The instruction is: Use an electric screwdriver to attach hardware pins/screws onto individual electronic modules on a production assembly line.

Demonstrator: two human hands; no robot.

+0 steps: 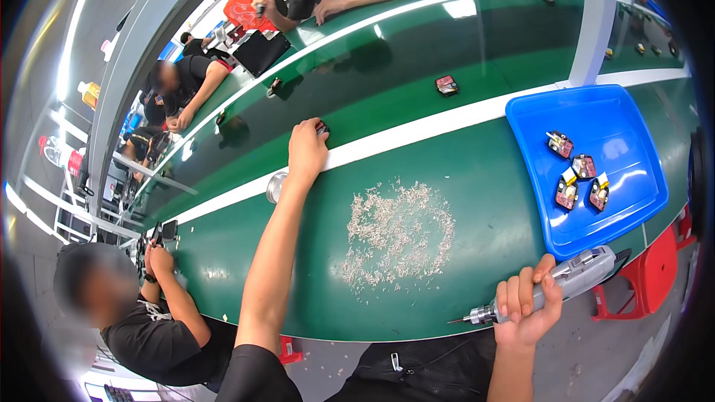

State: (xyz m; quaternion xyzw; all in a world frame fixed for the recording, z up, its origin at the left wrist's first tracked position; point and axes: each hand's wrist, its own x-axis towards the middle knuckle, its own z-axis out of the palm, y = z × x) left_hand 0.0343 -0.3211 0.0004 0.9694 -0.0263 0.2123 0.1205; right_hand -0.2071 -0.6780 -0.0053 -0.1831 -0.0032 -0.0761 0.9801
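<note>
electric screwdriver (583,273) clamped in right hand (526,301), 4 o'clock | small dark device (322,129) partly covered by left hand (306,150), 11 o'clock, grip can't be told | tiny pieces (376,229) scattered, 5 o'clock

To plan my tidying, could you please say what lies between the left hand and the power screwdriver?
In the head view, a scatter of small pale pieces lies on the green tabletop.

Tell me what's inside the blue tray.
Four small dark devices with reddish parts lie in the tray; at least two show yellow pieces. Their undersides, and whatever is directly beneath them, are covered and cannot be seen.
</note>
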